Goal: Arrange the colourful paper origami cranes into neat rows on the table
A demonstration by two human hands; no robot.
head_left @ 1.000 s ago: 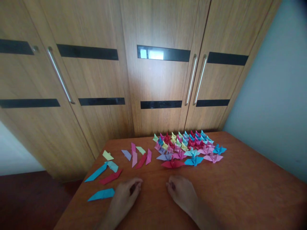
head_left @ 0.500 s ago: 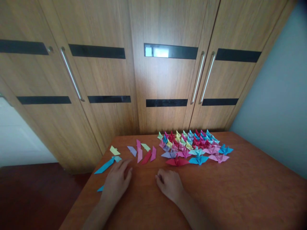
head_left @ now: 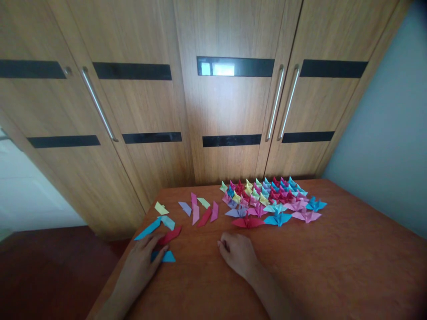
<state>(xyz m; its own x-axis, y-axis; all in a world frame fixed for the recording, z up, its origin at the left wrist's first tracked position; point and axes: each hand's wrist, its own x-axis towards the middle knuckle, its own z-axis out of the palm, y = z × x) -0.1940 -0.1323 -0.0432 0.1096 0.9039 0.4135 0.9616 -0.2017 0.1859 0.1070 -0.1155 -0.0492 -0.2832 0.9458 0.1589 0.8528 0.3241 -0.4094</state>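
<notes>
My left hand (head_left: 142,260) rests low over the left side of the table (head_left: 200,284), its thumb and fingers apart. Its fingertips touch or overlap the near end of a red folded paper piece (head_left: 171,235). The thumb lies over part of a blue folded paper piece (head_left: 168,256). Beyond the fingers are a long blue folded strip (head_left: 148,229) and a light blue folded piece (head_left: 167,222). My right hand (head_left: 237,251) is curled into a loose fist on the tabletop, with nothing visible in it. Nearest to it is a red paper crane (head_left: 247,222).
Several rows of coloured paper cranes (head_left: 263,195) stand at the back right. Flat folded pieces, among them a pink one (head_left: 214,211) and a pale yellow one (head_left: 162,208), lie at the back left. A wooden wardrobe (head_left: 230,164) rises behind the table.
My left hand has moved left and toward me, uncovering the red folded piece and more of the blue one. My right hand stays curled in nearly the same place.
</notes>
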